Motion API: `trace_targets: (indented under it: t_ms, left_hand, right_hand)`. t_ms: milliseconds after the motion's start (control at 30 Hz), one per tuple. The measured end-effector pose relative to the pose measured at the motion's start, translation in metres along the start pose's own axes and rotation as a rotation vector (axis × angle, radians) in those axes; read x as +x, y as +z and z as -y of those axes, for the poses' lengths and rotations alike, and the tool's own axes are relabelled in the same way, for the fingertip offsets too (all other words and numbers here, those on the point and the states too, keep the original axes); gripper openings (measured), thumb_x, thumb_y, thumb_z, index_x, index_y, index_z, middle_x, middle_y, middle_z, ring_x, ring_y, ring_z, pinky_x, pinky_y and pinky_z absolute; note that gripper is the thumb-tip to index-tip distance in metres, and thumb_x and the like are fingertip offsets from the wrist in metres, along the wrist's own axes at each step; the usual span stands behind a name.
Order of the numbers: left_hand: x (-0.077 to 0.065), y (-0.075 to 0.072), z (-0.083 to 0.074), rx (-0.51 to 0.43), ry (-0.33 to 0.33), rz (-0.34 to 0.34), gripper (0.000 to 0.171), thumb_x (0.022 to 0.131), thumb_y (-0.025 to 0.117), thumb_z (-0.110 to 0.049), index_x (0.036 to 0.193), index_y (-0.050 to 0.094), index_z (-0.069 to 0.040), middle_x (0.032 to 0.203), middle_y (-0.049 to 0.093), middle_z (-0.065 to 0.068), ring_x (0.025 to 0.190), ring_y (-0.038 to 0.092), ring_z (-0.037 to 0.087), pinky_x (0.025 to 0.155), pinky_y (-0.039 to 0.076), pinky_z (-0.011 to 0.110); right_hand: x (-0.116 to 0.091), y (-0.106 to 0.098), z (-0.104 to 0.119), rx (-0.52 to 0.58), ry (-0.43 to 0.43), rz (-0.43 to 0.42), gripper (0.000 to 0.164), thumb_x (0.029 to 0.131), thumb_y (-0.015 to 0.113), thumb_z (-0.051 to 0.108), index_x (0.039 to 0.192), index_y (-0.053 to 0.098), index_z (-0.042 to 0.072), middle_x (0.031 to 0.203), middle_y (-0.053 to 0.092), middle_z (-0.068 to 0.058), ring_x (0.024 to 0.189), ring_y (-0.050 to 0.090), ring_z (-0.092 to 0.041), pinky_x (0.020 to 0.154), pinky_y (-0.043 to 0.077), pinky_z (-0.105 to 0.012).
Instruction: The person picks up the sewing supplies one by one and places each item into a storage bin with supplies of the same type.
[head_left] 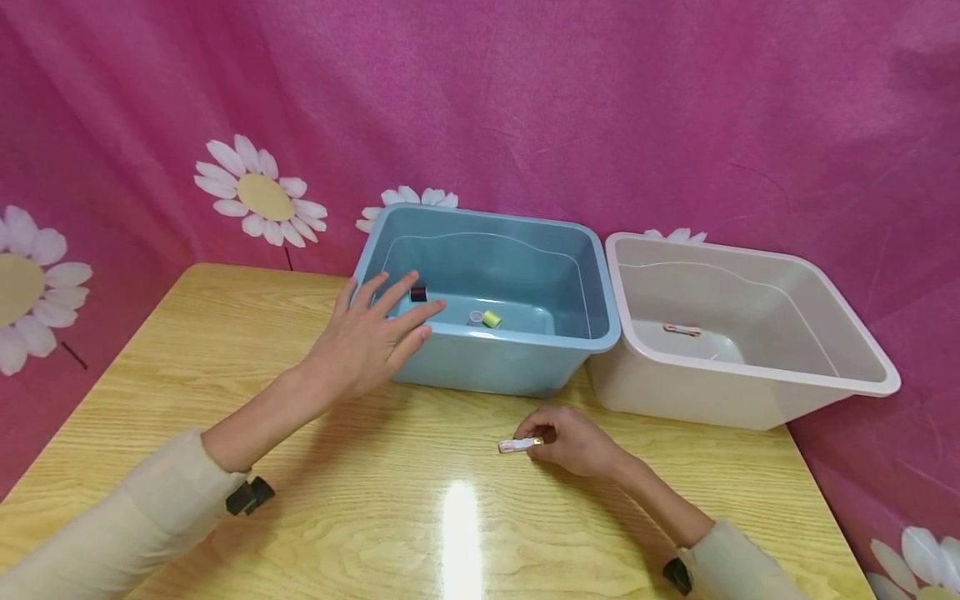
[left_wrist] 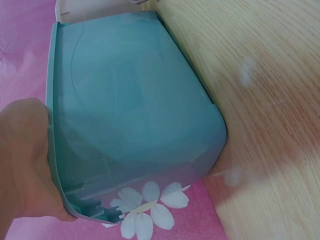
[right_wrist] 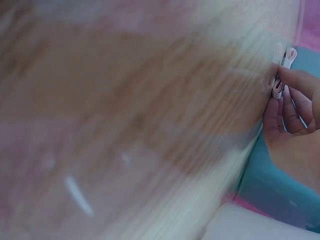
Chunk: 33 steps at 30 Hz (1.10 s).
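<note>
In the head view my left hand is over the left front part of the blue bin, its fingers spread and fairly straight. The left wrist view shows this hand at the bin's rim. Inside the bin lie a dark thread spool, a yellow thread spool and a small pale round thing. My right hand pinches a folded measuring tape, pale pink and white with a gold-coloured end, low over the table in front of the bins. Its folded loops show in the right wrist view.
A whitish bin stands to the right, against the blue one. In it lies another small folded strip, orange and white. Both bins stand on a wooden table before a pink flowered cloth.
</note>
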<state>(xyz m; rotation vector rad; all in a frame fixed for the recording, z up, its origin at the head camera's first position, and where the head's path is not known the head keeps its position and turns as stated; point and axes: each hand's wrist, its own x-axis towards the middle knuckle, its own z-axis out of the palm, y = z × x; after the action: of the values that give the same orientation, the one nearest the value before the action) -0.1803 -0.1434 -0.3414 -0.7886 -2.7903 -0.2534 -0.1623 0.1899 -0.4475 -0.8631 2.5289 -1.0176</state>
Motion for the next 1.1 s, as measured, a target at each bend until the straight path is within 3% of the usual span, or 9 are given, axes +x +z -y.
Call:
trace_targets:
  t_ms: [500,933,1100]
  left_hand:
    - [0.0,0.002,0.001,0.007,0.003,-0.002,0.046,0.107,0.04,-0.041,0.15,0.047,-0.029,0.16,0.029,0.014,0.141,0.025,0.045,0.109,0.016,0.069]
    - [0.0,0.001,0.0,0.014,0.01,-0.018,0.045,0.107,0.041,-0.041,0.15,0.048,-0.029,0.159,0.03,0.015,0.141,0.026,0.046,0.11,0.017,0.068]
    - [0.0,0.001,0.0,0.013,0.011,-0.018,0.045,0.107,0.04,-0.041,0.15,0.048,-0.029,0.159,0.03,0.015,0.141,0.026,0.045,0.11,0.018,0.068]
  right_hand:
    - [-0.005,-0.008,0.001,0.08,-0.015,-0.006,0.018,0.083,0.076,-0.004,0.097,0.075,0.007,0.094,0.068,0.001,0.08,0.058,-0.011,0.071,0.052,-0.026]
    - [-0.022,-0.036,0.024,0.028,-0.057,-0.067,0.025,0.083,0.072,-0.01,0.099,0.075,0.009,0.096,0.068,0.003,0.085,0.058,-0.015,0.074,0.053,-0.028]
    - [-0.031,-0.047,0.032,0.042,-0.067,-0.079,0.028,0.084,0.072,-0.009,0.1,0.075,0.013,0.097,0.068,0.005,0.087,0.059,-0.015,0.077,0.054,-0.035]
